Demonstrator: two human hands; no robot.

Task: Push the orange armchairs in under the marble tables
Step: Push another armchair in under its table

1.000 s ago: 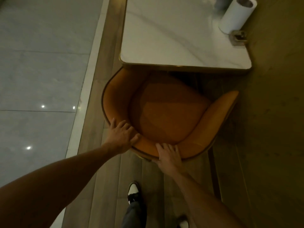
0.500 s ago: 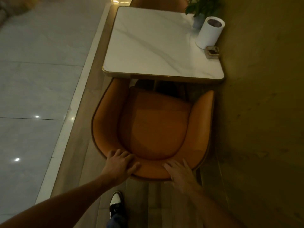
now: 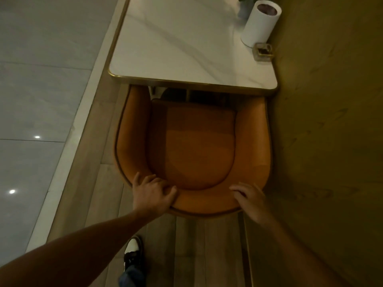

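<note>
My left hand (image 3: 152, 193) curls over the back rim of the armchair (image 3: 192, 146), thumb on the inner side, gripping it. The chair sits square to the worktop (image 3: 186, 42), its arm fronts just under the near edge and the seat mostly out. My right hand (image 3: 249, 198) lies flat on the rim, fingers spread, not clamped. I should push evenly with both, straight ahead, since the wall (image 3: 331, 121) is close beside the right arm of the chair.
</note>
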